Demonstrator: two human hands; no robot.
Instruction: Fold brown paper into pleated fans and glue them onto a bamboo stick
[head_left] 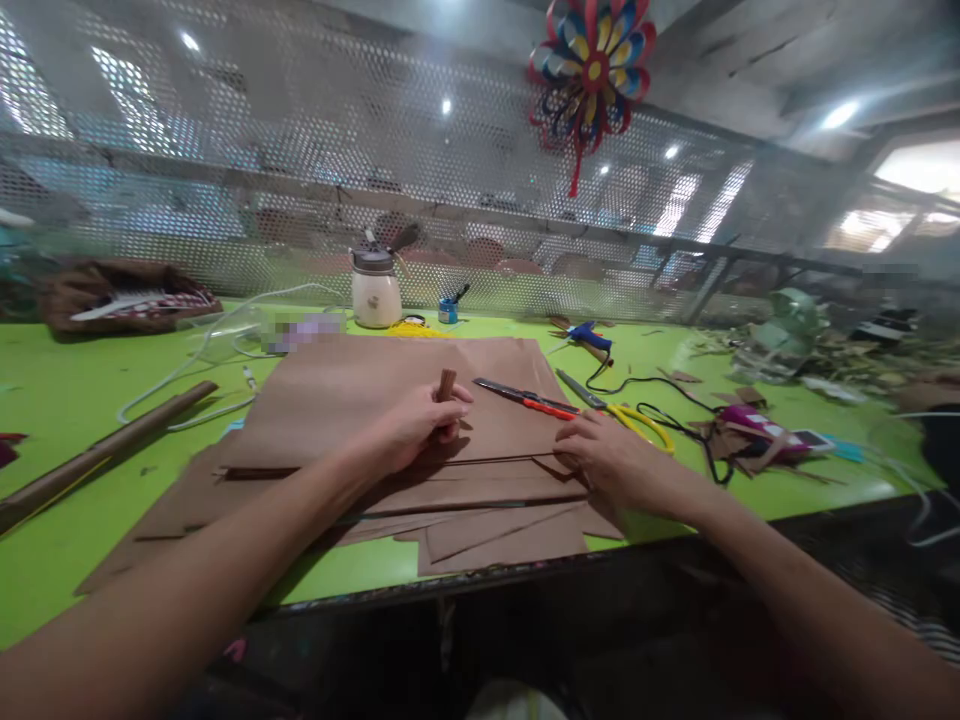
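My left hand [431,428] is closed round a small bundle of folded brown paper strips [446,384], which sticks up above the fingers. It rests over a stack of large brown paper sheets [352,385]. At the stack's right edge, my right hand [606,455] has its fingers curled down and pressed together on the edge of a brown paper sheet, and the sheet's edge gapes slightly there. A utility knife [525,396] with a red handle lies on the paper between the hands. Just beyond my right hand are scissors [641,424] with yellow handles, partly covered by it.
A green table [45,370] bears a brown paper roll [112,455] on the left. At the back stand a cream jug [376,298] and a small blue jar [448,310]. A blue glue gun [589,336] with a black cord, paper scraps [739,445] and a perforated metal screen [300,150] lie beyond.
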